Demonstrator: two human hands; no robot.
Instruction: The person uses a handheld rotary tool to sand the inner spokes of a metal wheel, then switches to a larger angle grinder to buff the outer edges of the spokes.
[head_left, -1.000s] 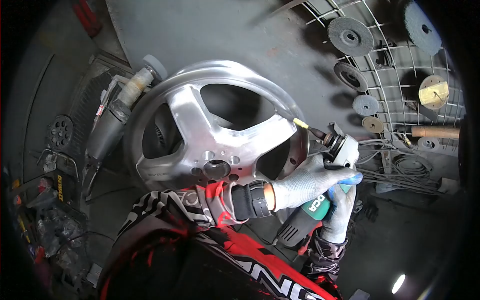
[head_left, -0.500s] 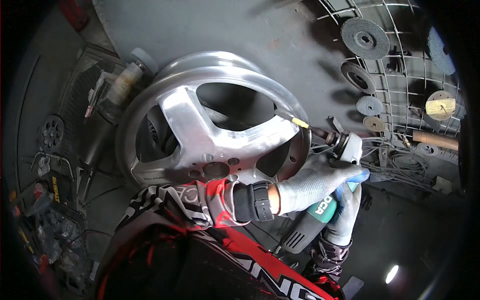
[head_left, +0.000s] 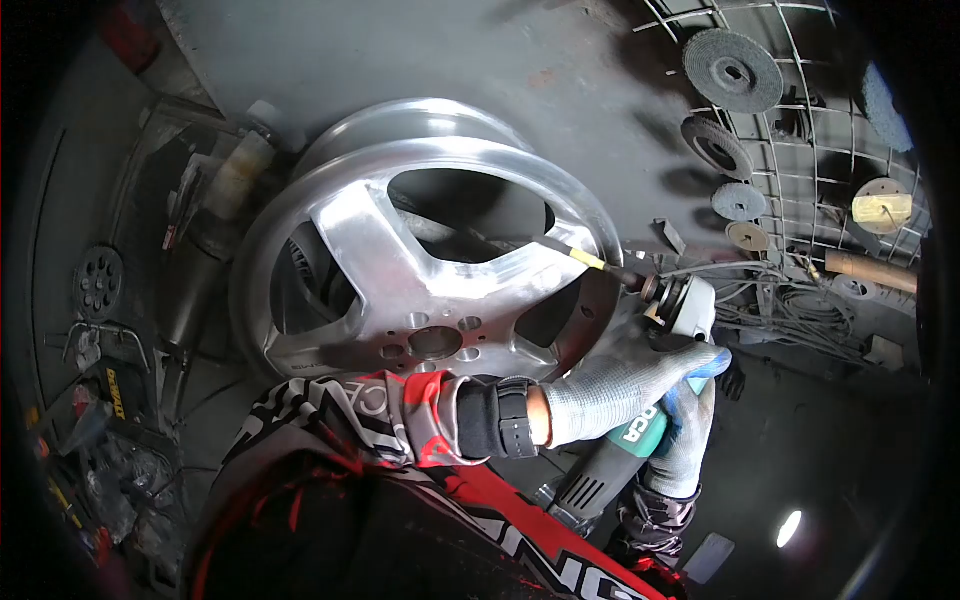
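Observation:
A shiny bare-metal car wheel rim (head_left: 350, 240) leans in front of me, with wide spokes and bolt holes around its hub. Both hands are wrapped around a green and grey DCA power grinder (head_left: 610, 465). My left hand (head_left: 630, 385), in a pale knit glove, grips the tool near its head. Just below it, my gloved right hand (head_left: 688, 435) is closed around the body, with some fingers hidden. From the head, a slim shaft with a yellow band (head_left: 587, 259) reaches over the rim's right side, its narrow tip overlapping the right-hand spoke.
Several abrasive discs (head_left: 733, 71) hang on a wire rack (head_left: 815, 150) at the upper right, above coiled cables (head_left: 815, 315). A cylindrical tool (head_left: 225, 215) stands left of the rim. Tools and plastic bags (head_left: 110, 490) crowd the lower left.
The grinder's head and banded shaft have shifted slightly left and toward me, and the tip sits lower on the spoke. Both hands keep their grip.

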